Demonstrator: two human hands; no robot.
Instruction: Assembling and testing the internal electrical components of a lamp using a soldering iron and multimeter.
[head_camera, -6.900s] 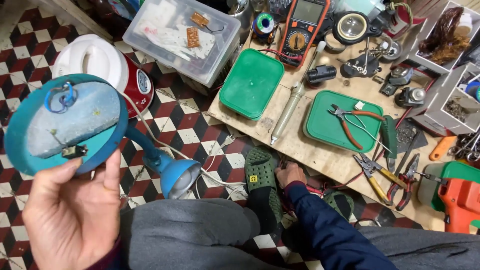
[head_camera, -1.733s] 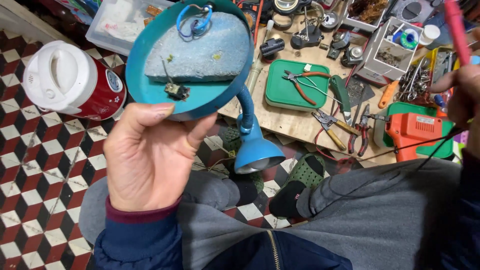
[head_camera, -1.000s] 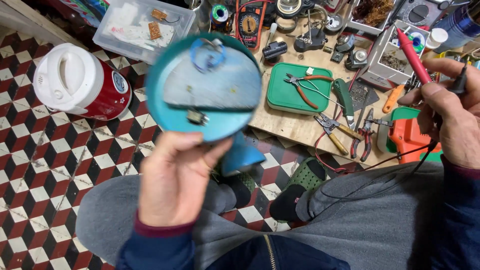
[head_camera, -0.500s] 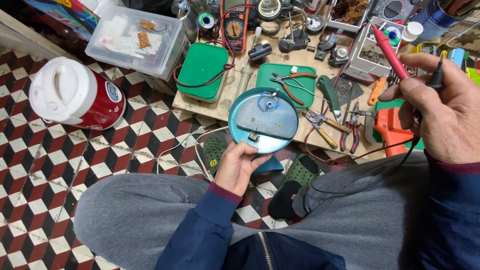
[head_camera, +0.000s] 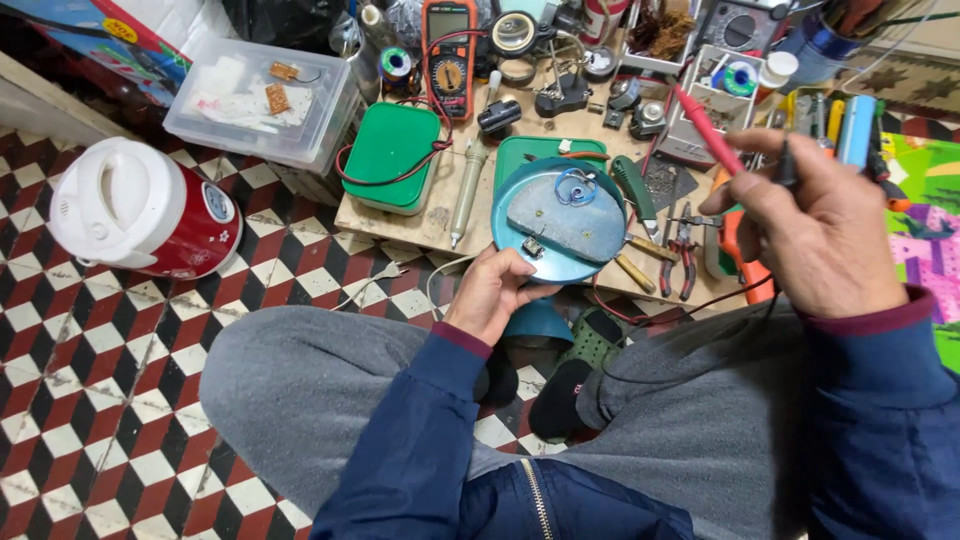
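A round teal lamp base (head_camera: 560, 222) was held upturned by the left hand (head_camera: 492, 292), the fingers curled around its near rim at about seven o'clock of the disc, so that the open underside faced the camera. Inside it a grey weight plate (head_camera: 572, 218) and a small coil of blue wire (head_camera: 574, 186) could be seen, with a little switch part (head_camera: 533, 249) near the rim by the thumb. The lamp's shade (head_camera: 536, 325) hung below the hand, over the lap.

The right hand (head_camera: 822, 232) was closed around two meter probes: a red probe (head_camera: 708, 130) was pinched between the fingers, and a black probe (head_camera: 786, 166) was tucked beside it. The red probe's long axis ran from the hand up toward ten o'clock, its tip raised above the clutter and not touching anything. From the right hand, the lamp base lay at about nine o'clock, near but clearly apart; the left hand was the one in contact with it.

Behind the base, on the low wooden board (head_camera: 420, 222), a green box (head_camera: 390, 155) was seen at ten o'clock, an orange meter (head_camera: 449, 45) at eleven o'clock, and pliers (head_camera: 683, 240) just to the right. A red and white cooker (head_camera: 145, 212) stood on the tiled floor (head_camera: 90, 390), well to the left.
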